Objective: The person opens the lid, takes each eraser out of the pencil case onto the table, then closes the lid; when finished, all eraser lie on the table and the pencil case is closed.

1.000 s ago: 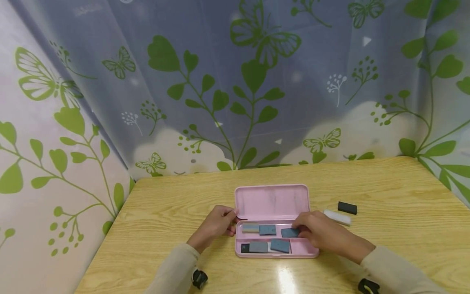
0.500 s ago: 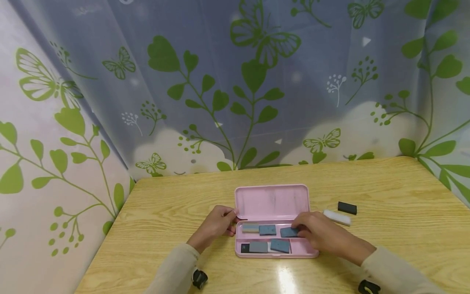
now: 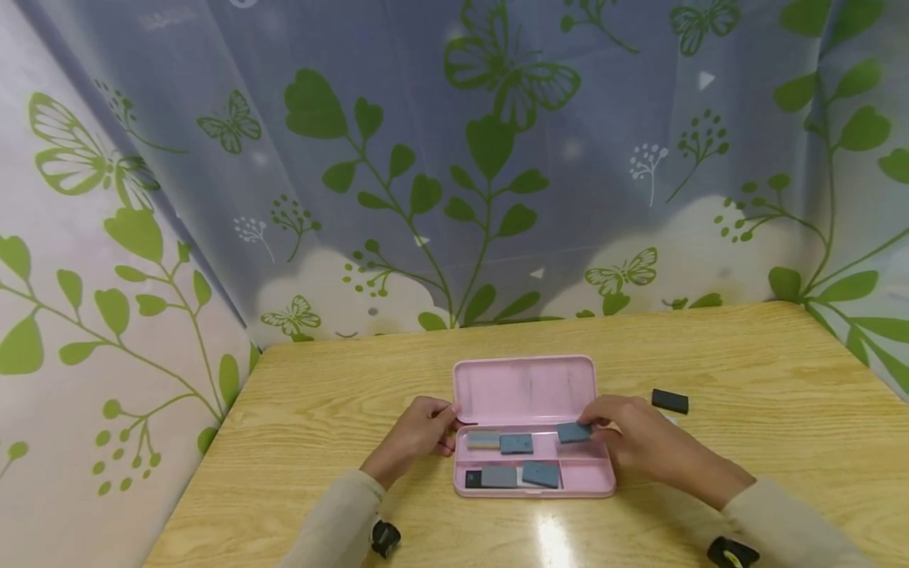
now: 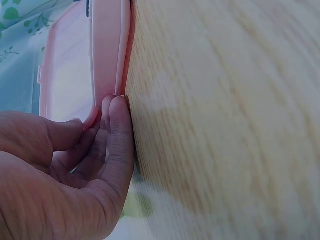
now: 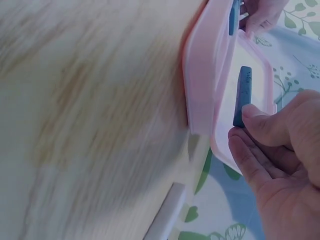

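A pink pencil case [image 3: 593, 476] lies on the table with its lid [image 3: 525, 390] swung back. My right hand [image 3: 642, 435] pinches a blue eraser [image 3: 573, 432] between thumb and fingers, raised over the upper right part of the case; in the right wrist view the eraser [image 5: 243, 92] points away from the fingertips. My left hand [image 3: 419, 430] grips the case's left hinge corner, thumb by the lid's edge and fingers against the end wall [image 4: 107, 55]. Inside the case sit another blue eraser [image 3: 516, 444], a striped block [image 3: 484, 440], a grey block [image 3: 499, 477] and a tilted blue eraser [image 3: 541, 474].
Right of the case, a black block [image 3: 670, 401] lies on the wooden table [image 3: 341, 379]. A white block [image 5: 167, 212] lies near it, mostly hidden by my right hand in the head view. A patterned curtain [image 3: 398, 197] hangs behind the table.
My right hand has lifted the blue eraser out of the upper compartment, moving up and to the right. It now covers most of the white block. My left hand has stayed put.
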`<state>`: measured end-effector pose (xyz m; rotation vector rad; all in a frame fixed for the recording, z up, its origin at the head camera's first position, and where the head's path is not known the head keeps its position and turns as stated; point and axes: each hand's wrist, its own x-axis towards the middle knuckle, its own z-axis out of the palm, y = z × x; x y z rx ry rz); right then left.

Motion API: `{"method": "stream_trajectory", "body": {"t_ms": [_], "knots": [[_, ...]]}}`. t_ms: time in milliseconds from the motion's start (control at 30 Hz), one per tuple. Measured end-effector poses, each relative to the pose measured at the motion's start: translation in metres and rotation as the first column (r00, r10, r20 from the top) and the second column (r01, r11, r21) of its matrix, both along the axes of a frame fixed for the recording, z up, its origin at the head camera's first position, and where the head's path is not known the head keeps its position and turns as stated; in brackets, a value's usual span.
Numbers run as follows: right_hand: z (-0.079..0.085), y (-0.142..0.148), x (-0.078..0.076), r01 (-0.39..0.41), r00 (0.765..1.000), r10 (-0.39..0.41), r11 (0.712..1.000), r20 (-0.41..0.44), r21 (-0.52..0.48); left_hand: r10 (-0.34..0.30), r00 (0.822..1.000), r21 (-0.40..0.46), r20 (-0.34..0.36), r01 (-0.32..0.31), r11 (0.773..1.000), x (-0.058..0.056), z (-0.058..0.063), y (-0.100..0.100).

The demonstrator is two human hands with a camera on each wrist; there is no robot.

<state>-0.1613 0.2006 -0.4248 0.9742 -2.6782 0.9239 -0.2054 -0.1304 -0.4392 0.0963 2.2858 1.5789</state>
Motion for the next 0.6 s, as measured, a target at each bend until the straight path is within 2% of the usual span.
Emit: {"method": "stream_trajectory", "body": {"t_ms": [133, 467, 600], "knots": [[0.002, 0.008, 0.002, 0.003, 0.999, -0.004, 1.0, -0.036, -0.015, -0.003, 1.0, 0.001, -0.003, 0.003, 1.0, 0.0, 0.0, 0.0], [0.007, 0.032, 0.009, 0.128, 0.991, -0.128, 0.992, -0.024, -0.024, 0.0, 1.0, 0.012, 0.002, 0.0, 1.0, -0.001, -0.002, -0.001], [0.005, 0.044, 0.01, 0.148, 0.986, -0.15, 0.989, -0.073, -0.025, -0.003, 1.0, 0.006, 0.002, 0.003, 1.0, -0.001, -0.002, 0.0]]}}
